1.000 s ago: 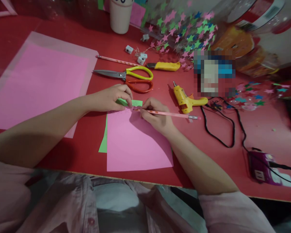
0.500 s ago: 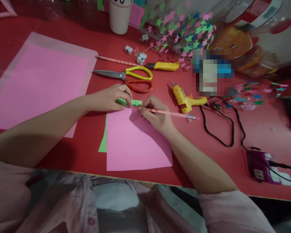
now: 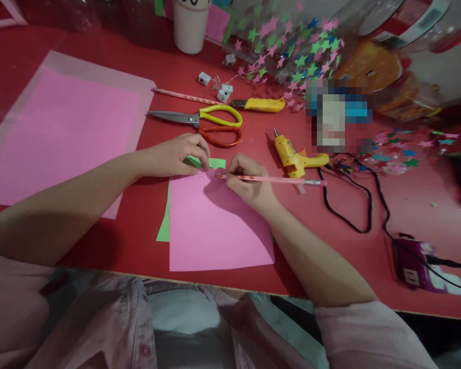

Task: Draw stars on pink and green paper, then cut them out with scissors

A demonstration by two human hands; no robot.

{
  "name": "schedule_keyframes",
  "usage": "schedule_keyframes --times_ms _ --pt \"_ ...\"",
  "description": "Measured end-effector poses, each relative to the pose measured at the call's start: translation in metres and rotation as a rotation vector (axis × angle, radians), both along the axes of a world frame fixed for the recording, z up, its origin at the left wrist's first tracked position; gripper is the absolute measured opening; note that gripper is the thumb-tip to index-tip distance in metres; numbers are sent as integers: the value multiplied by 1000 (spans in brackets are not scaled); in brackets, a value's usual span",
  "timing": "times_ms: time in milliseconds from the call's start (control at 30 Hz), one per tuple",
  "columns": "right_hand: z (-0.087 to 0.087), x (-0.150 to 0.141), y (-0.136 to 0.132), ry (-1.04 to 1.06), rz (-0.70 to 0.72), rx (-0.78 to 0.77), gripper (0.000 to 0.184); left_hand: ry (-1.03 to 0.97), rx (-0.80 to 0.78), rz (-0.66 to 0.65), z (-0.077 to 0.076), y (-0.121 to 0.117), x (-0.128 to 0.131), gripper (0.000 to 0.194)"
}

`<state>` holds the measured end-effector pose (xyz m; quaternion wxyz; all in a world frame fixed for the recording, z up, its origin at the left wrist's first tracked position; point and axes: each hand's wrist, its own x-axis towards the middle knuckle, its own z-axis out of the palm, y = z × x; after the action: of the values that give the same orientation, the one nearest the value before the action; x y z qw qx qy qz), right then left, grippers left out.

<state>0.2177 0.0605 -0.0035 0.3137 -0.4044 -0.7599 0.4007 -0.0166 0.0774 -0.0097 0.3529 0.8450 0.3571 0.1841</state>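
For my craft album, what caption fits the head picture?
Right hand holds a pencil over pink paper; left hand at its far edge.

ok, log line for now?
left hand: at pink sheet, far edge | right hand: holding pencil, tip near sheet | green paper: under sheet | scissors: beyond left hand

Right hand (image 3: 249, 182): holds a pink pencil (image 3: 276, 180), its tip near the top of the pink paper (image 3: 221, 230).
Left hand (image 3: 186, 154): bent, resting by the top of that paper.
Green paper (image 3: 163, 223): peeks out from under the pink one.
Scissors (image 3: 176, 117): lie just past the left hand, yellow and red.
Glue gun (image 3: 290, 154): yellow, on the red table (image 3: 138, 246), near the pencil.
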Motion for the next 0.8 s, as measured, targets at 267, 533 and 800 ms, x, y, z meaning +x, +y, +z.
schedule_keyframes --times_ms 267,533,800 --pt "3 0 0 -49 -2 -10 14 0 -7 -1 1 -1 0 21" --pt "2 1 -1 -58 -14 -23 13 0 -4 -1 0 0 0 21" --pt "0 1 -3 -19 16 -6 14 4 -13 4 0 0 0 21"
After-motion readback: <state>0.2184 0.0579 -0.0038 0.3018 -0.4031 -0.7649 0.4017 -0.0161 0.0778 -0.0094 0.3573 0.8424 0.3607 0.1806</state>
